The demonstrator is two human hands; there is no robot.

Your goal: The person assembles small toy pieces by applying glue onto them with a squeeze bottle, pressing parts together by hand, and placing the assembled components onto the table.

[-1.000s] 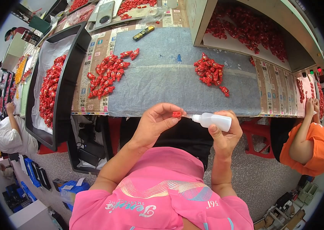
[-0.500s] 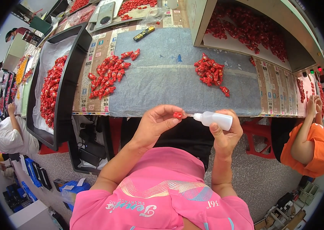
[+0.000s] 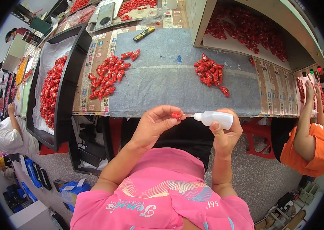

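Observation:
Between the thumb and fingers of my left hand [image 3: 155, 124] is a small red plastic figure part [image 3: 176, 115]. My right hand [image 3: 226, 132] grips a white squeeze bottle [image 3: 216, 119] lying sideways, its thin nozzle pointing left at the red part. Tip and part are so close that I cannot tell whether they touch. Both hands are just off the table's near edge. Beyond them on the blue-grey cloth [image 3: 158, 84] are a pile of red figure parts [image 3: 209, 71] at right and a wider cluster of them [image 3: 108, 74] at left.
A black tray [image 3: 60, 111] lined with white holds many red parts at left. A box-like shelf [image 3: 196, 23] full of them stands at far right. A dark marker-like tube [image 3: 143, 33] and a phone [image 3: 105, 14] lie farther back. People sit at both sides, one in an orange shirt [image 3: 307, 149].
My left hand and the red part have shifted very slightly left; the bottle stays nearly in place. The person in orange at right has raised their forearms.

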